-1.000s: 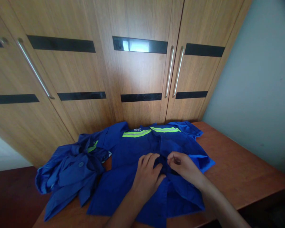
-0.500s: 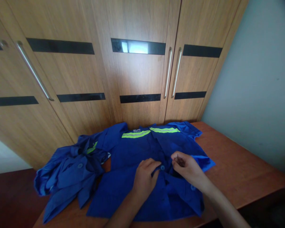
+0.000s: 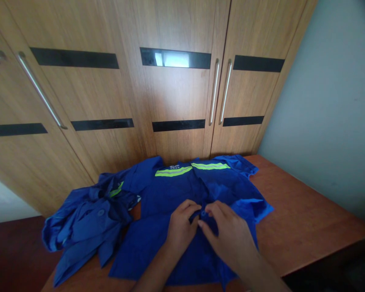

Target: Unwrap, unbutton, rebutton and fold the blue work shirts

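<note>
A blue work jacket [image 3: 167,198] with yellow-green reflective strips across the chest lies spread out, its collar end toward the wardrobe. My left hand [image 3: 184,223] pinches the front edge of the jacket near its middle. Close beside it on the right, my right hand [image 3: 228,231] has its thumb and fingers around the same front edge, at a round blue button [image 3: 203,213]. The fingertips of both hands nearly meet there. Whether the button is through a buttonhole cannot be seen.
A second blue garment [image 3: 91,221] lies crumpled at the left. Everything rests on a reddish-brown wooden surface [image 3: 301,215]. Behind stands a wooden wardrobe [image 3: 179,93] with metal handles, and a pale wall [image 3: 328,121] rises at the right.
My right hand has moved left to the button beside my left hand, bringing the right front flap over. The left hand has barely shifted.
</note>
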